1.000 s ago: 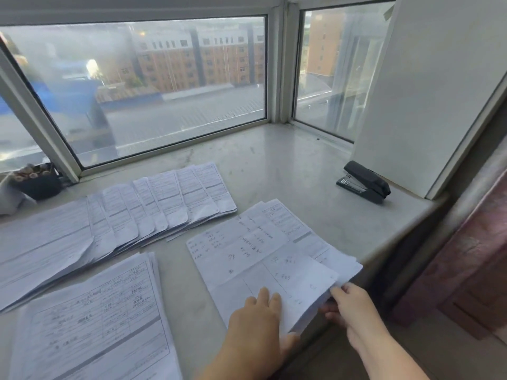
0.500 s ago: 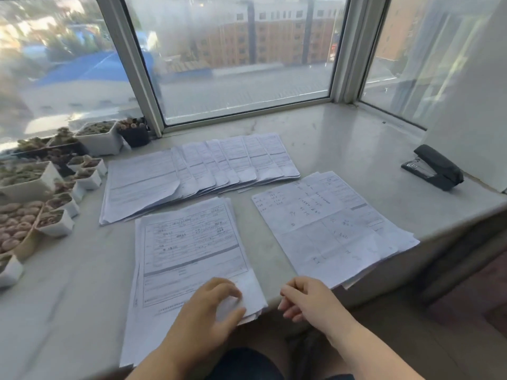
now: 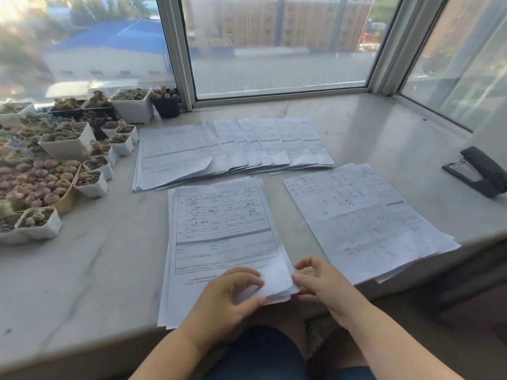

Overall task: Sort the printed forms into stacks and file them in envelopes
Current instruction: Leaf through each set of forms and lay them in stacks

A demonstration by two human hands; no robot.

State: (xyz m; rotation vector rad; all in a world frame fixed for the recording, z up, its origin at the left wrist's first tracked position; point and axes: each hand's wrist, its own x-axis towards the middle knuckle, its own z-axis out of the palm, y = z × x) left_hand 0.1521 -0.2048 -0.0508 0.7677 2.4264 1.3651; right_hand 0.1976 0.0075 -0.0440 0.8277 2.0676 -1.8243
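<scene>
Near stack of printed forms (image 3: 223, 242) sits dead centre on the tabletop (image 3: 109, 270), long axis running 6 to 12, tilted slightly so the top leans toward 1. Its bottom right corner is the action point.

Left hand (image 3: 227, 300) grip: fingers curled over that corner, thumb underneath the edge, pinching up the top few sheets. The corner is lifted and fanned. Right hand (image 3: 326, 286) grip: fingers loosely bent, holding nothing, fingertips just touching the stack's right edge at the same corner. From the right hand the stack lies at 9; from the left it lies at 12. Both hands are on the corner, but the left has the actual hold, so I'd judge the left leads the peel and the right takes the sheet.

Likely destination, judging from the layout: the face-down pile (image 3: 365, 223) at 3 of the near stack, long axis about 5 to 11, near edge overhanging the tabletop. A fanned row of forms (image 3: 233, 149) lies at 12, overlapped left to right.

Writing: near stack's top sheet is a ruled table form with a dark bar across the middle and handwritten entries; too small and blurred to read. Face-down pile shows only bleed-through. No brands legible.

Black stapler (image 3: 478, 171) at 2, well apart. Succulent pots (image 3: 68, 144) at 10. No envelopes in view.
</scene>
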